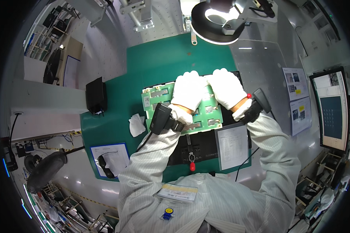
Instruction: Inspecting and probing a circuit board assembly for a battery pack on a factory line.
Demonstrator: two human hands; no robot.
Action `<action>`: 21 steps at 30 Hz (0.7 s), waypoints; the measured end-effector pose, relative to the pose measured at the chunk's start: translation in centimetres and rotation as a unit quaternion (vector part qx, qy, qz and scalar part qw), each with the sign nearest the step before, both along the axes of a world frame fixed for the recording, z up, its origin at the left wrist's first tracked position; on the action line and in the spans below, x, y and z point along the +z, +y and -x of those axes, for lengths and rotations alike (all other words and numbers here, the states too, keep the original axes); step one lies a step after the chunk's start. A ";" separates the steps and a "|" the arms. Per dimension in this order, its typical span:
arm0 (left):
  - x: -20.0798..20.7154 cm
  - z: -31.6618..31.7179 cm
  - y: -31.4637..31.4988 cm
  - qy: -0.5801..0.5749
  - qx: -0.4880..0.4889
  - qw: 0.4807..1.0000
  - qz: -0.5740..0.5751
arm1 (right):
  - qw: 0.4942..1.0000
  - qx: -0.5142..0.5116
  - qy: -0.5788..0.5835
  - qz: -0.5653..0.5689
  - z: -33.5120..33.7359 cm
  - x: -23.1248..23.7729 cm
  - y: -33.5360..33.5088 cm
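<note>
while a clear badge pouch [176, 200] is holding a card [178, 192] nearer than the green circuit board [206, 116], a clear sleeve [233, 128] is enclosing a printed sheet [233, 149] just nearer than the board's right end. the board is lying over a black fixture [206, 142]. the left gloved hand [189, 91] is resting on the board's far middle, fingers curling, and the right gloved hand [226, 89] is bending over its far right corner; whether either is pinching anything, i cannot tell. beyond the board, a ring lamp [200, 21] is shining.
</note>
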State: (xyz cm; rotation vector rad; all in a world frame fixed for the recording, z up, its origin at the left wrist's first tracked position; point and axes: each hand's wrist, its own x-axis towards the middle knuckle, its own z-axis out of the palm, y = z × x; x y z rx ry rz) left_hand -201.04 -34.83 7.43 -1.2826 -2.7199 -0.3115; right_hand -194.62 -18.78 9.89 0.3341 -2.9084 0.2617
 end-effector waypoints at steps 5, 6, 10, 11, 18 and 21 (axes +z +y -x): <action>1.0 0.3 -1.7 -0.011 0.018 1.000 -0.002 | 0.995 -0.089 -0.028 0.039 -0.8 -0.1 -0.5; 1.2 0.5 -2.2 -0.017 0.031 0.999 -0.014 | 0.995 -0.088 -0.019 0.039 -0.6 0.1 0.0; 1.4 0.3 -2.6 0.009 0.011 0.999 -0.029 | 0.999 -0.027 0.004 0.018 -0.3 0.9 1.9; 1.2 0.1 -2.2 -0.012 0.012 1.000 -0.017 | 1.000 -0.001 -0.014 0.025 -0.2 1.0 2.1; 0.1 0.1 0.1 -0.031 0.015 0.999 -0.023 | 0.998 0.068 0.003 0.008 0.5 0.2 2.3; -0.1 0.3 0.2 -0.029 0.018 0.999 -0.007 | 0.998 0.067 0.005 0.015 0.4 -0.2 2.4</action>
